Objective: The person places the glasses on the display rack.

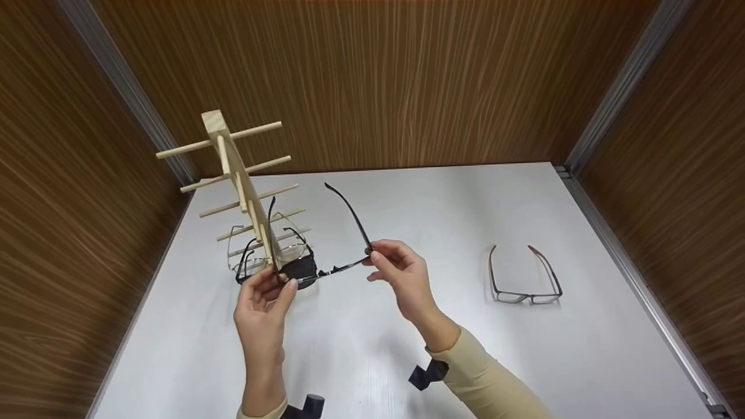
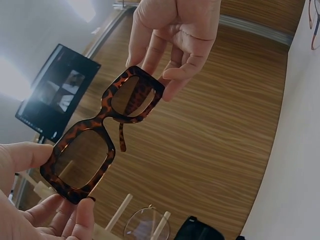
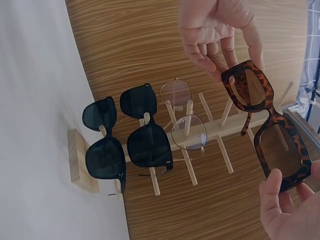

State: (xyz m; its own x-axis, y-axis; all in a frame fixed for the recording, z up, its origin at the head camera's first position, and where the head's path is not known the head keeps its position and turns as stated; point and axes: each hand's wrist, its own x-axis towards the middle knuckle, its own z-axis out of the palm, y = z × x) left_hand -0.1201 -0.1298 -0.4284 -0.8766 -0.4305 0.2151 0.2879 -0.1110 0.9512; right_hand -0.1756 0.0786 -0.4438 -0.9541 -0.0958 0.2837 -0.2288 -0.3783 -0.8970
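Observation:
Tortoiseshell sunglasses (image 2: 104,107) with square brown lenses are held up above the table between both hands, temples unfolded and pointing away in the head view. My left hand (image 1: 262,308) pinches one end of the front, by the hinge. At the other end, my right hand (image 1: 404,276) pinches the corner between thumb and fingers. Just behind the left hand stands a wooden peg rack (image 1: 236,166). On its lower pegs hang two pairs of dark sunglasses (image 3: 105,157) and one pair of round thin-rimmed glasses (image 3: 189,132).
Dark-framed eyeglasses (image 1: 531,296) with reddish-brown temples rest on the right side of the white table (image 1: 593,361). Wood-grain panels (image 1: 407,81) enclose the back and sides. A lit screen (image 2: 60,92) shows in the left wrist view.

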